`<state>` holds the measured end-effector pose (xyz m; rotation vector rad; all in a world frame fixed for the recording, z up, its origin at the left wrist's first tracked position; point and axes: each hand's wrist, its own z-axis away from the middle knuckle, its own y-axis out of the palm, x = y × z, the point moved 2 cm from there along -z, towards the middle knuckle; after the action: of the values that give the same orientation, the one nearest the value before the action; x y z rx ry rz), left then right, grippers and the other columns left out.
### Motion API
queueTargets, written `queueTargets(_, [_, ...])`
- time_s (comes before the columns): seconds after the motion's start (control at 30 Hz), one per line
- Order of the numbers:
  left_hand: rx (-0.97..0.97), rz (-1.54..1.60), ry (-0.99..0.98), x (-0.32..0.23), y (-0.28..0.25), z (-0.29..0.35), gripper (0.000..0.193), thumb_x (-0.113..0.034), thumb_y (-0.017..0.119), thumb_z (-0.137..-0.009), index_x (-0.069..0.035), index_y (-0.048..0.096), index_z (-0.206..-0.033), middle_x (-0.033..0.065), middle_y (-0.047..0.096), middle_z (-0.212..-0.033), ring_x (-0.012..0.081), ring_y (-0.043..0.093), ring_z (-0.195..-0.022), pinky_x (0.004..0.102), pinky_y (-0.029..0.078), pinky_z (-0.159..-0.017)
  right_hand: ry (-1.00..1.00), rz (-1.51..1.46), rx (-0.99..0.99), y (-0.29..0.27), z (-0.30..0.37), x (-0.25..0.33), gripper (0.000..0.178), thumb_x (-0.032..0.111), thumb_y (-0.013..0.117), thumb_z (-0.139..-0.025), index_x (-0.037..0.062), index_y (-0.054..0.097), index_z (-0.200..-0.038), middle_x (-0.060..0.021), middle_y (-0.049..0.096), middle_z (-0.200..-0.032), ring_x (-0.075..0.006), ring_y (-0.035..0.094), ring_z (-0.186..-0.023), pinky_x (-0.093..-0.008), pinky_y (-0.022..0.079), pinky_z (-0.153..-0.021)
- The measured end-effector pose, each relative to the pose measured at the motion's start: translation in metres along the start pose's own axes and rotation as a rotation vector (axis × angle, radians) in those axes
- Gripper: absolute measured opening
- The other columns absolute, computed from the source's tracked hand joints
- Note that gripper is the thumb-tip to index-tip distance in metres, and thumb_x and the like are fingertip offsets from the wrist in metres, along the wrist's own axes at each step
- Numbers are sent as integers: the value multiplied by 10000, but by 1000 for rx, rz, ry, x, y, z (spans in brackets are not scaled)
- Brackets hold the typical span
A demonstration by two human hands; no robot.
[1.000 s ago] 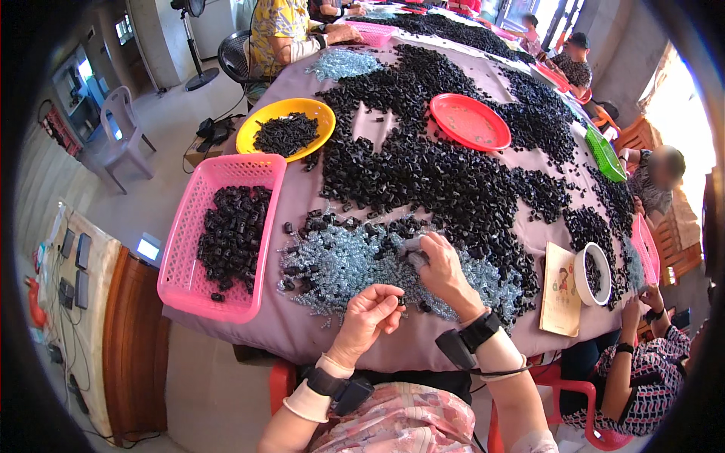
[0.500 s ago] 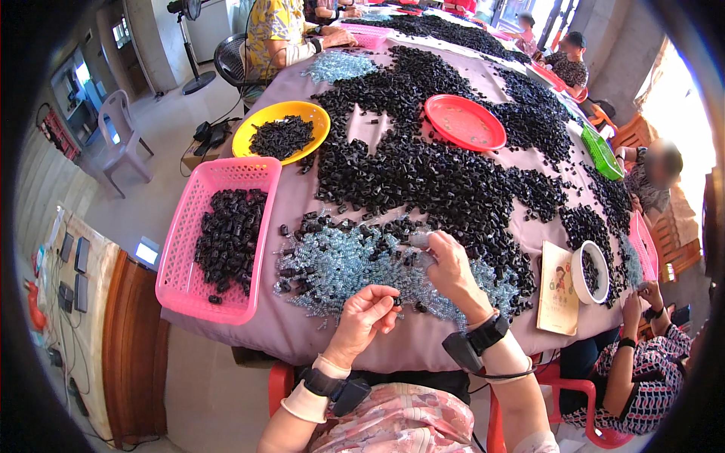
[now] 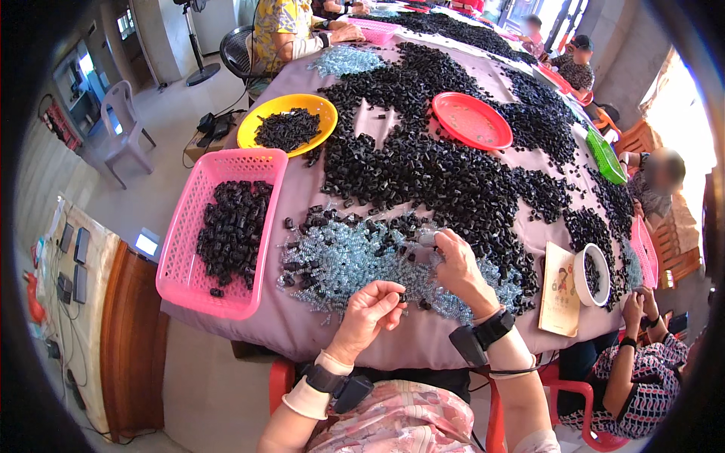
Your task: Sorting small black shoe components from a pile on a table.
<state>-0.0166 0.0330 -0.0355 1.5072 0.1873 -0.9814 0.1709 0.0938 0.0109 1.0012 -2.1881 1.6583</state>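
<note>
My left hand [image 3: 368, 313] is closed in a pinch over the near edge of the table. Between its thumb and forefinger sits a small black plastic piece [image 3: 401, 297]. To its right, my right hand [image 3: 459, 270] reaches into the heap with bent fingers. Something pale and see-through shows at those fingertips; whether they grip a piece cannot be made out. Under and around both hands lie clear bluish spring-like coils [image 3: 336, 260], mixed with some black pieces. Beyond them spreads a large heap of black plastic pieces [image 3: 415, 174].
A pink basket [image 3: 168, 257] of black parts stands at the left, a yellow dish [image 3: 326, 113] behind it. A red plate [image 3: 472, 121] rests among the pieces. At right are a booklet [image 3: 559, 291] and a white bowl [image 3: 580, 279]. Other people sit around the table [image 3: 302, 332].
The whole view has shifted slightly. My left hand still pinches the black piece, and my right hand stays at the coils with little movement.
</note>
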Motion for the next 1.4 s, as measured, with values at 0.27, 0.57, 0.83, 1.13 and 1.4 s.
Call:
queueTargets(0.27, [-5,-5,-5,-1,-1,1,150,-121,564,-910,-39,603,-1029,59,629,-785,86,549,-597,214,435,-505,-29,9,47,12,-7,22,217,-74,520,-659,15,572,-850,-152,546,-809,-362,540,-824,-428,446,-693])
queueTargets(0.57, [-10,0,-14,-2,2,1,155,-120,562,-912,-35,603,-1035,62,630,-790,86,552,-604,212,437,-508,8,44,38,16,-7,19,207,-53,533,-687,29,587,-870,-154,568,-820,-368,566,-808,-444,457,-688])
queueTargets(0.83, [-1,-4,-9,-2,1,0,168,-135,563,-913,-30,601,-1038,62,629,-793,85,551,-602,212,437,-513,-2,132,36,21,-7,19,228,-37,555,-693,33,576,-908,-156,559,-811,-372,561,-803,-441,457,-691])
queueTargets(1.13, [-9,-5,-23,-2,1,1,177,-141,569,-910,-31,603,-1045,65,630,-789,87,549,-597,213,433,-509,-17,-4,-40,5,-5,20,176,-55,548,-675,-3,565,-842,-171,522,-884,-381,543,-824,-437,455,-699])
queueTargets(1.4, [3,13,-10,0,0,0,171,-133,569,-909,-34,603,-1045,59,630,-788,84,547,-598,211,429,-505,-31,54,-71,13,-11,26,174,-33,566,-643,16,555,-810,-137,538,-834,-356,545,-825,-423,456,-693])
